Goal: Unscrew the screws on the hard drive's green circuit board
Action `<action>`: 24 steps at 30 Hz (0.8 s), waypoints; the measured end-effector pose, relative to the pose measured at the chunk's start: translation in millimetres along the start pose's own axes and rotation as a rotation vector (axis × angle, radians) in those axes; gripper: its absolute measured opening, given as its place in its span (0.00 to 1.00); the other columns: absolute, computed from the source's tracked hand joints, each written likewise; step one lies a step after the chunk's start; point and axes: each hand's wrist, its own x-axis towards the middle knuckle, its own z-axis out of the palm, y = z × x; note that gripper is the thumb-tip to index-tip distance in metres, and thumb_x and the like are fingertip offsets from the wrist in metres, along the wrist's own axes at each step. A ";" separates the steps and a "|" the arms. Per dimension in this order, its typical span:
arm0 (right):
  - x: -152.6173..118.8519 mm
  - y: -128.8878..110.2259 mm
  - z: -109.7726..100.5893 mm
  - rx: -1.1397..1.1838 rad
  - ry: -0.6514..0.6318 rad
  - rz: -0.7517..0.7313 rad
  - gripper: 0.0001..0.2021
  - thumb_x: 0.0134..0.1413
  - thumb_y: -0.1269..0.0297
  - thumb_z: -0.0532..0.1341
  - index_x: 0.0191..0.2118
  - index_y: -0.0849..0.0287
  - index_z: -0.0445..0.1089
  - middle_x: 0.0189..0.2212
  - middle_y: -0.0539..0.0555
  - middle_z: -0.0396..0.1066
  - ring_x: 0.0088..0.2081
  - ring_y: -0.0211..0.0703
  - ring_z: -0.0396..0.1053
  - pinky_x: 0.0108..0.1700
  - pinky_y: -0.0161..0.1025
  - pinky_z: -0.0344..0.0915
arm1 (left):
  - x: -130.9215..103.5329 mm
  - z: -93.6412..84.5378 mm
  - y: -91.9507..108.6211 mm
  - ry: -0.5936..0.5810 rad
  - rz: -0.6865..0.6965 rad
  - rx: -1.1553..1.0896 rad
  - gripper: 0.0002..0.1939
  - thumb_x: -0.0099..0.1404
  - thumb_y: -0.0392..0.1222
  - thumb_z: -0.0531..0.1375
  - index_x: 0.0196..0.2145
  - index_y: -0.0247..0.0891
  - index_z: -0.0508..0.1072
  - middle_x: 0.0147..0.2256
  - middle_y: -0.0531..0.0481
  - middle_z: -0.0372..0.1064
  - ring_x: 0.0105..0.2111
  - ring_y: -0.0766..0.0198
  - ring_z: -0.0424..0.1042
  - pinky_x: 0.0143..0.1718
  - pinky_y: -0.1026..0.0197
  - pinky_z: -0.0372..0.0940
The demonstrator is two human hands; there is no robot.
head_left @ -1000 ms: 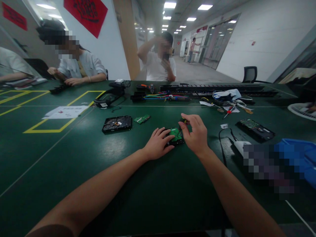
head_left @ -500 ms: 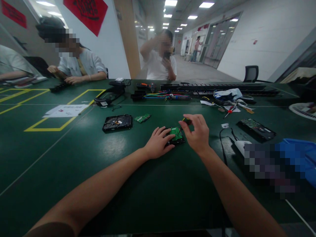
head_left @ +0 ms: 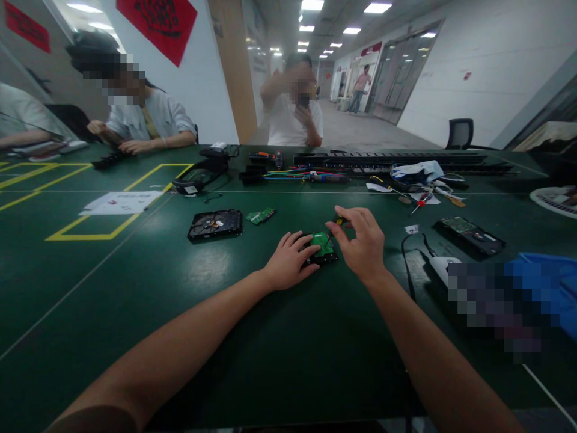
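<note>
At ten o'clock from the left hand (head_left: 291, 263) lies one hard drive (head_left: 215, 225), and at eleven a loose circuit board (head_left: 260, 216), both apart from the work. The left hand itself grasps nothing: it lies flat, fingers spread over the middle drive (head_left: 323, 248), probably to stop it turning. That drive sits green side up, at two o'clock from the palm, partly covered. Beside it, the right hand (head_left: 361, 243) pinches a small screwdriver (head_left: 339, 221) by its handle, seemingly upright for twisting; I cannot tell whether its tip sits in a screw. Farther off, at three o'clock, lies another drive (head_left: 469, 236).
</note>
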 end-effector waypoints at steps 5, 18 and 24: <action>-1.0 1.3 2.2 0.012 -0.027 -0.005 0.15 0.67 0.60 0.67 0.57 0.48 0.73 0.44 0.55 0.72 0.45 0.48 0.74 0.46 0.48 0.76 | -0.3 -1.8 2.3 0.000 0.001 0.007 0.28 0.76 0.59 0.58 0.67 0.46 0.69 0.71 0.42 0.59 0.73 0.38 0.52 0.73 0.29 0.48; 0.6 -5.0 1.0 -0.044 -0.045 0.033 0.14 0.67 0.58 0.67 0.55 0.52 0.73 0.44 0.56 0.71 0.42 0.47 0.73 0.46 0.46 0.74 | -0.4 -1.2 2.0 0.009 -0.006 -0.012 0.27 0.75 0.59 0.59 0.67 0.48 0.70 0.70 0.43 0.60 0.74 0.39 0.52 0.73 0.29 0.48; 3.2 -3.6 -1.7 -0.070 -0.094 0.048 0.16 0.72 0.61 0.58 0.61 0.53 0.73 0.47 0.59 0.74 0.48 0.49 0.74 0.50 0.48 0.73 | -0.1 -0.5 1.9 0.018 0.002 -0.006 0.28 0.76 0.59 0.59 0.67 0.47 0.69 0.70 0.43 0.60 0.73 0.39 0.52 0.73 0.30 0.48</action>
